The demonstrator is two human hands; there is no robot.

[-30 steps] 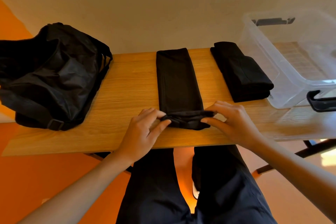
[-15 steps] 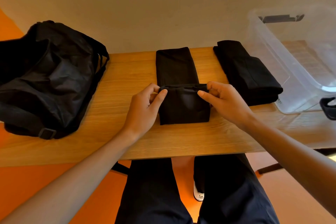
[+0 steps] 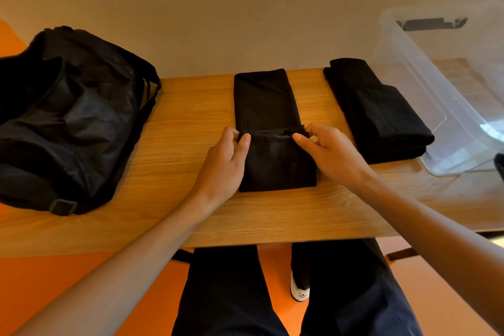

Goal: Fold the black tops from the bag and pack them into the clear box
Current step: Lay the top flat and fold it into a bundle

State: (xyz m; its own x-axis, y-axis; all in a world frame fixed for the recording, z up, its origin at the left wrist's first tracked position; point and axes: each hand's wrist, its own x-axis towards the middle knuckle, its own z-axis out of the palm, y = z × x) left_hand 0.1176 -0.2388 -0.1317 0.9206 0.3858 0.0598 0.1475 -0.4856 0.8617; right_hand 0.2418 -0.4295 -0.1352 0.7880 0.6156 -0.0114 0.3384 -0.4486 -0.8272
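Note:
A black top [image 3: 266, 101], folded into a long narrow strip, lies in the middle of the wooden table [image 3: 177, 144]. Its near end is folded over onto the strip. My left hand [image 3: 226, 163] pinches the left corner of that folded edge. My right hand [image 3: 330, 155] pinches the right corner. A stack of folded black tops [image 3: 373, 109] lies to the right of the strip. The clear box [image 3: 425, 84] stands at the table's right end with nothing black inside. The black bag [image 3: 65, 117] sits at the left end.
A plain wall rises straight behind the table. The box's black latch [image 3: 431, 23] shows on its far rim. My legs in dark trousers [image 3: 272, 294] and an orange floor [image 3: 68, 281] lie below the table's near edge.
Both hands carried the top's near end away from me and laid it over the strip. Since half a second ago they have barely moved.

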